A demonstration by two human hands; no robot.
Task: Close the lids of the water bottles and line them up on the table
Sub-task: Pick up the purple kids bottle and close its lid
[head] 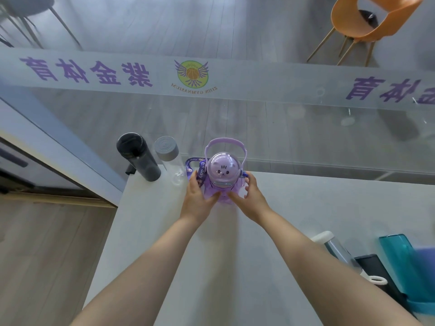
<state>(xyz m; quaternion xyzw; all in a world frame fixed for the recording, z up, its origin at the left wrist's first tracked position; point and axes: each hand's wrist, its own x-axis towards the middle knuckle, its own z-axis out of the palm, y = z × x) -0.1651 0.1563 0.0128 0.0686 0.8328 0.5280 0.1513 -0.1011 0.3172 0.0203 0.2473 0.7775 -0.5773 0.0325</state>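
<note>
A purple bottle (223, 171) with a cat-face dome lid, a handle and a printed strap stands upright at the far edge of the white table (306, 208). My left hand (199, 198) grips its left side and my right hand (253, 196) its right side. Just left of it stand a clear bottle with a grey cap (170, 158) and a black bottle (138, 156), both upright in a row. At the right edge lie a clear bottle with a white cap (334, 249), a black bottle (376, 271) and a teal bottle (400, 257).
A glass wall (235, 76) with purple lettering and a round logo rises right behind the table's far edge. The table's left edge drops to a wooden floor (47, 255). An orange chair (367, 22) stands beyond the glass.
</note>
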